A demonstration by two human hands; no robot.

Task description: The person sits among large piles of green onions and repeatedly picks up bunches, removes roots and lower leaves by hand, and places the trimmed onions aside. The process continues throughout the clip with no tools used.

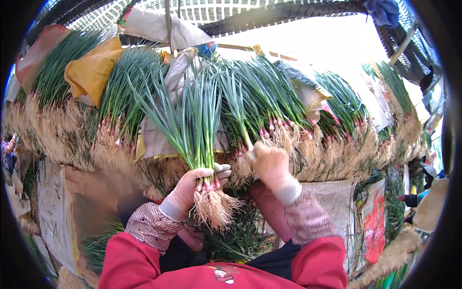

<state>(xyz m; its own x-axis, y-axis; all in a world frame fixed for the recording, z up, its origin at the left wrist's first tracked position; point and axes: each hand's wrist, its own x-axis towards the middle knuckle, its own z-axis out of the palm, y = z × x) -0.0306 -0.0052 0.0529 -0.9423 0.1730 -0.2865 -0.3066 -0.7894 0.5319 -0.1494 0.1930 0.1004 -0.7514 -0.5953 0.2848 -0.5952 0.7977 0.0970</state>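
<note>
A bunch of green-leaved plants with reddish bulbs and long pale roots [206, 144], like young garlic or scallions, stands upright in my gloved left hand [196, 182]. The fingers wrap around the stems just above the bulbs, and the roots hang below. My right hand [269, 162], also gloved and slightly blurred, is to the right of the bunch, closed around the lower end of a single stalk [242, 126] whose leaves lean up and left. Behind it lies a heap of the same plants [260, 97], roots towards me.
More rows of plants [133, 83] extend left and right, roots facing me. An orange sack [94, 68], a grey sack [155, 139] and a white sack [162, 27] lie among them. Loose green leaves [238, 234] cover the ground between my legs. Part of another person [411, 200] shows at far right.
</note>
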